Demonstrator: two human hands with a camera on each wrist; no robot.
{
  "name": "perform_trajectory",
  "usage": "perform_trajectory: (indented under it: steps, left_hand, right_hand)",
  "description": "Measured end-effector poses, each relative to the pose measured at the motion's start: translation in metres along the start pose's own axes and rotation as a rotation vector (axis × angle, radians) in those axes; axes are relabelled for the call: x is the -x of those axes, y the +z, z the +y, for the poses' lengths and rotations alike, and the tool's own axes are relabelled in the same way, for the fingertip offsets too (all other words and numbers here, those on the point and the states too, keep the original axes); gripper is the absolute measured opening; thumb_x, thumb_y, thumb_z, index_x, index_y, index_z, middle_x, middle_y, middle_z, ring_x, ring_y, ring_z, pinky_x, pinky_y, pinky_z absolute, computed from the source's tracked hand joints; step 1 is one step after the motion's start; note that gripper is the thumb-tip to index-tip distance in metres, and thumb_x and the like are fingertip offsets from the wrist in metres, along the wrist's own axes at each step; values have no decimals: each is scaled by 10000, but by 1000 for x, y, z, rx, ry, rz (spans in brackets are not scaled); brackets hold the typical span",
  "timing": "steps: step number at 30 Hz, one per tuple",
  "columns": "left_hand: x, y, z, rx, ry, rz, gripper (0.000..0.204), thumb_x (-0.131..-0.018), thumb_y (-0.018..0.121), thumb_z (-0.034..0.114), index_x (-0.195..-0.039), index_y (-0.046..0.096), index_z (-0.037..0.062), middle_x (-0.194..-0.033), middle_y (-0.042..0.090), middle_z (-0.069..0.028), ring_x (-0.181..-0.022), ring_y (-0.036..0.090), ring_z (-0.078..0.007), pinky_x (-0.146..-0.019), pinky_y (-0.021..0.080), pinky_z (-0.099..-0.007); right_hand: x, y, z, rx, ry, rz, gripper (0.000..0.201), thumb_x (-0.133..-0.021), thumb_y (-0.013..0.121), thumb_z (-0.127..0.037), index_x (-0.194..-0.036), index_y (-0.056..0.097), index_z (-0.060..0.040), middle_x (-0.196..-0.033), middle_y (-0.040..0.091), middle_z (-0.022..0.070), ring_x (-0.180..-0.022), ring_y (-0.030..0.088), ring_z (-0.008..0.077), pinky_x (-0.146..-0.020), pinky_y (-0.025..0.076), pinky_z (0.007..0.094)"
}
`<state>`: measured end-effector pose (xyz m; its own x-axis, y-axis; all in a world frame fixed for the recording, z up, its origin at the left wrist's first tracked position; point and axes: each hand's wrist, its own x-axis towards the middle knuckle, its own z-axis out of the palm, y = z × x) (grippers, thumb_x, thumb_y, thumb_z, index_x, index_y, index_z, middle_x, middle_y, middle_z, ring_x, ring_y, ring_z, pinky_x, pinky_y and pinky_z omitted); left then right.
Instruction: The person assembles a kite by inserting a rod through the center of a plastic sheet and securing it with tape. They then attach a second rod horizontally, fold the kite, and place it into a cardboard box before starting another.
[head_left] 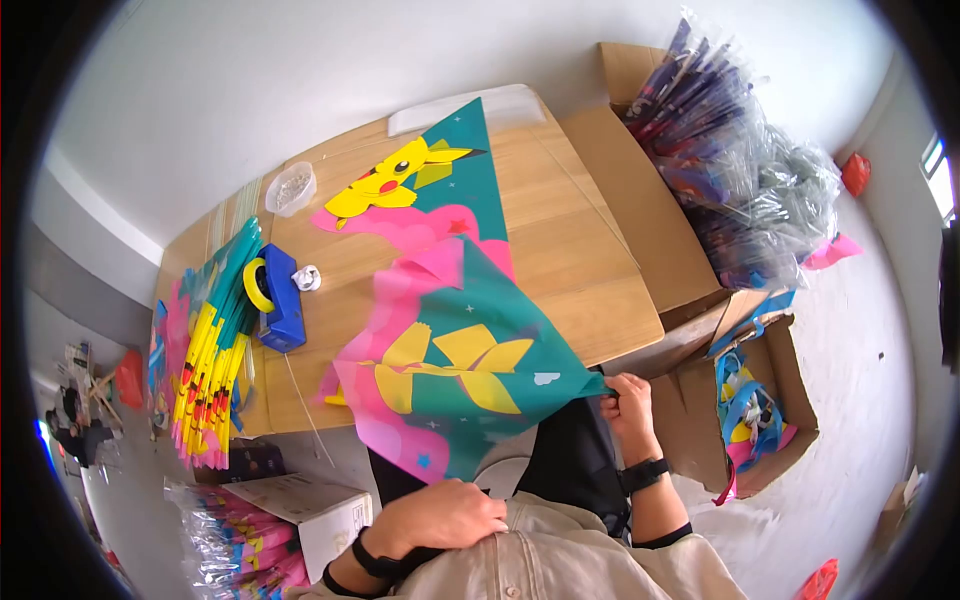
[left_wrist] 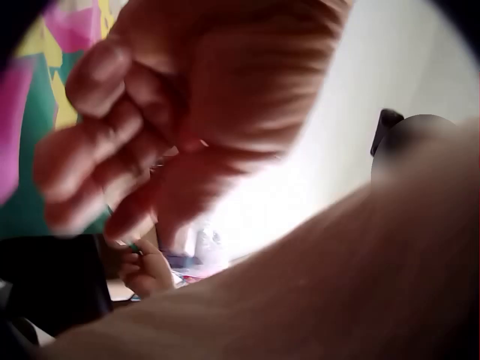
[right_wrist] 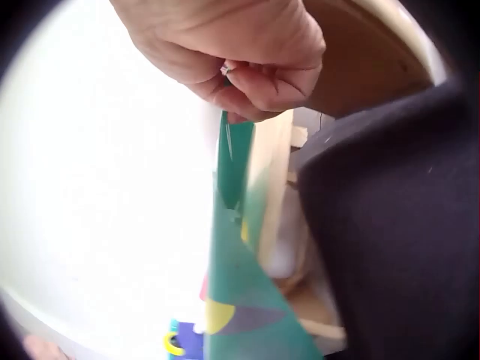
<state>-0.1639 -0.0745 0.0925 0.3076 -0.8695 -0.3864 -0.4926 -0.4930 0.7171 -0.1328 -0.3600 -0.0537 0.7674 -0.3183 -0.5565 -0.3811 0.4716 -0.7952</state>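
A thin printed kite sail [head_left: 470, 330] in teal and pink, with yellow shapes and a cartoon face, lies partly on the table and droops over its front edge towards the lap. My right hand [head_left: 628, 408] pinches its right corner, drawing the teal cloth [right_wrist: 255, 315] taut below the fingers in the right wrist view. Close to the shirt front is my left hand [head_left: 455, 514], just below the sail's lower tip. Its fingers [left_wrist: 94, 146] are loosely curled and hold nothing in the left wrist view.
On the wooden table [head_left: 570, 260] are a blue tape dispenser [head_left: 282, 300], a clear bowl [head_left: 291, 189], a crumpled white piece [head_left: 306, 278] and a bundle of folded sails [head_left: 215, 350]. Cardboard boxes [head_left: 640, 200] with plastic-wrapped packs stand right; another open carton [head_left: 790, 450] holds blue straps.
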Motion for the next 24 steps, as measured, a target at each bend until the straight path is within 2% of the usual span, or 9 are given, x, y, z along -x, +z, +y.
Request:
perform_trajectory:
  steps: [3,6,8,13,15,17,19,20,24]
  left_hand:
    - [-7,39,-24,-194,-415,56,239,-855,590,224,-981,592,21,-852,621,-223,-720,618,-403,-651,513,-448]
    - [-8,43,-52,-298,-798,368,724,-757,708,248,-1349,345,42,-1382,277,-331,-1208,358,-544,-879,453,-565]
    - [-3,26,-66,-375,-721,685,698,-748,713,190,-1349,381,62,-1435,234,-262,-1286,284,-493,-1002,295,-612]
    - [9,13,-76,-624,-409,1332,648,-787,639,120,-1360,356,19,-1435,249,-253,-1333,232,-457,-1058,236,-561]
    - [10,4,-76,-203,-337,1653,683,-785,611,80,-1394,307,18,-1436,260,-248,-1339,238,-433,-1078,243,-493]
    - [9,9,-94,4,-405,1659,715,-791,594,35,-1422,258,28,-1452,246,-226,-1323,292,-364,-1055,305,-420]
    - [6,23,-123,994,-169,1695,712,-804,572,-7,-1431,237,39,-1436,295,-190,-1275,364,-279,-1027,346,-378]
    - [4,28,-139,1029,-68,1713,631,-793,555,-58,-1373,328,43,-1310,469,-155,-1083,533,-216,-873,480,-343]
    - [12,28,-137,1569,-81,1418,337,-819,576,7,-1144,505,58,-993,622,-120,-795,657,-236,-495,508,-340]
  right_hand:
    - [4,1,4,-318,278,-5,165,-808,536,-14,-690,437,-75,-625,429,28,-444,366,59,-365,253,173]
    - [11,-4,11,-369,317,-20,168,-805,539,-11,-687,436,-71,-618,432,25,-445,364,54,-361,250,172]
    - [8,-14,16,-508,509,-77,171,-821,528,-34,-680,436,-68,-612,422,12,-450,365,51,-365,263,175]
    - [36,-5,15,-1142,749,-267,194,-849,513,-105,-676,437,-64,-602,410,-7,-470,375,51,-392,295,177]
    - [40,-1,27,-1131,936,-291,217,-872,496,-145,-681,441,-58,-600,412,-9,-482,376,55,-411,310,180]
    - [40,8,45,-847,755,-245,167,-878,482,-69,-717,447,-38,-595,383,-7,-477,359,56,-379,268,178]
    - [46,22,42,-603,507,-85,141,-867,490,-30,-732,452,-25,-605,396,12,-485,359,51,-378,266,176]
    - [44,20,44,-601,507,-87,141,-867,490,-30,-732,452,-25,-605,396,12,-485,359,51,-378,266,176]
    - [52,18,45,-564,507,-71,159,-852,503,14,-708,454,-34,-625,436,46,-473,378,70,-379,278,183]
